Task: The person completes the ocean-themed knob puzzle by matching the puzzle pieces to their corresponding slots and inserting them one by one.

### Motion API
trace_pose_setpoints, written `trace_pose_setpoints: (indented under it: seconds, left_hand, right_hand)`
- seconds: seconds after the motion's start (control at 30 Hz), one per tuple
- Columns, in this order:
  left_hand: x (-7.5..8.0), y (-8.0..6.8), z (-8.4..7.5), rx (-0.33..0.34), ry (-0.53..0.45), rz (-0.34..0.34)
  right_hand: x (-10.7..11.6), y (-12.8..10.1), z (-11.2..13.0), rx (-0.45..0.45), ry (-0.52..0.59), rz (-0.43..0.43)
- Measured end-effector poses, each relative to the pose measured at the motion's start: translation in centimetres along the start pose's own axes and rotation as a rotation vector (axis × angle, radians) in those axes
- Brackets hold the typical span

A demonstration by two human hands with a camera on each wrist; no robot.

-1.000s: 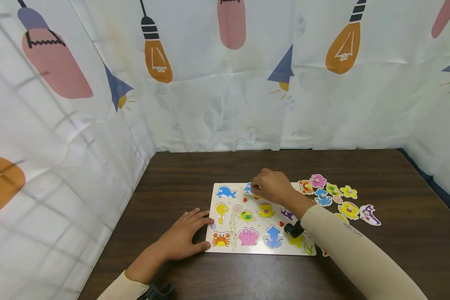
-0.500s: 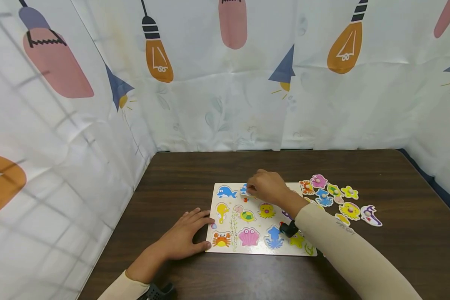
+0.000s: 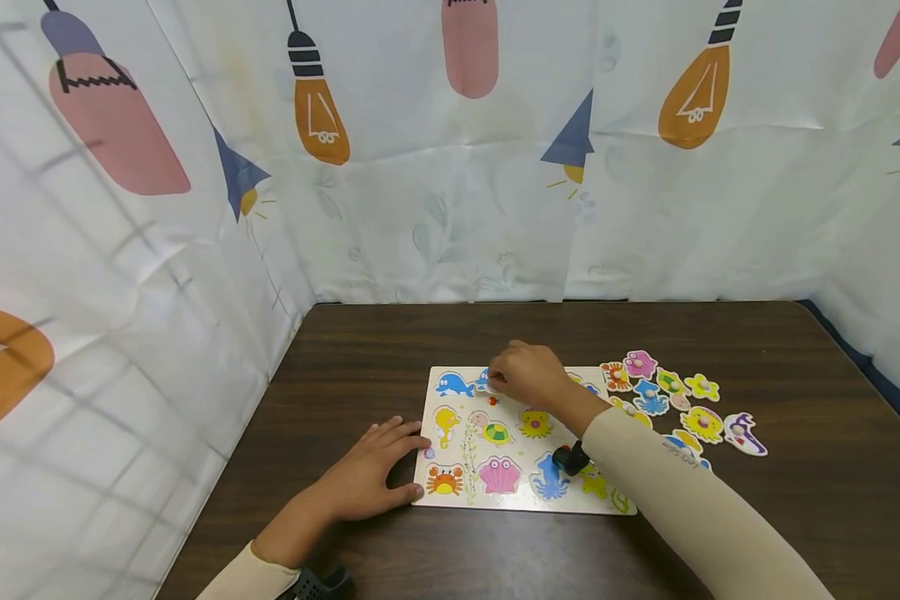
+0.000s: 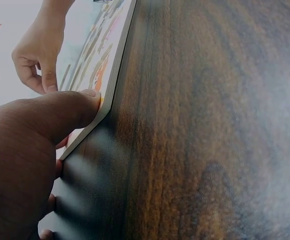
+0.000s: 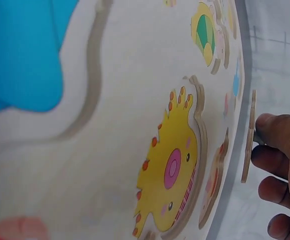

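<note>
A puzzle board (image 3: 523,454) printed with sea animals lies on the table. My right hand (image 3: 528,375) is over its top edge and pinches a blue puzzle piece (image 3: 482,381), mostly hidden by the fingers in the head view. In the right wrist view the piece (image 5: 249,137) shows edge-on, thumb and finger at its knob, apart from the board. It overlaps the tail side of the printed blue whale (image 3: 453,384). My left hand (image 3: 375,471) rests at the board's left edge, fingers spread; in the left wrist view its thumb (image 4: 80,107) lies on the board's corner.
Right of the board lie several loose knobbed pieces, among them a pink shell (image 3: 640,364), a crab (image 3: 616,377), a blue squid (image 3: 651,398), a yellow octopus (image 3: 701,423) and a purple-and-white piece (image 3: 745,434). A patterned curtain (image 3: 450,225) hangs behind the dark table (image 3: 375,342).
My right hand has moved left along the board's top edge with the blue piece, toward the printed whale. The left hand stays at the board's left edge.
</note>
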State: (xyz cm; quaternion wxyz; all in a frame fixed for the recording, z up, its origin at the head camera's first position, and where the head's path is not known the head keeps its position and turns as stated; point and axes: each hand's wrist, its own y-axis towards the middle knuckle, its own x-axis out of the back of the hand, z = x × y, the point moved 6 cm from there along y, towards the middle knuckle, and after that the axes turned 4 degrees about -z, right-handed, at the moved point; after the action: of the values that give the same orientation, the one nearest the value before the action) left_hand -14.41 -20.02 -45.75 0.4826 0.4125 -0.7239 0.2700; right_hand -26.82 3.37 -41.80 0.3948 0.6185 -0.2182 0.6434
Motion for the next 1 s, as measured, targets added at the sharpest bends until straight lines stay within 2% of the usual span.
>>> trace_pose_setpoints:
  seconds: [0.63, 1.0]
  left_hand:
    - [0.0, 0.0, -0.1, 0.003, -0.013, 0.007]
    - [-0.1, 0.0, 0.0, 0.001, -0.01, 0.0]
  right_hand:
    - [-0.6, 1.3, 1.6, 0.046, 0.008, -0.013]
    - [-1.1, 2.1, 2.0, 0.038, 0.009, 0.001]
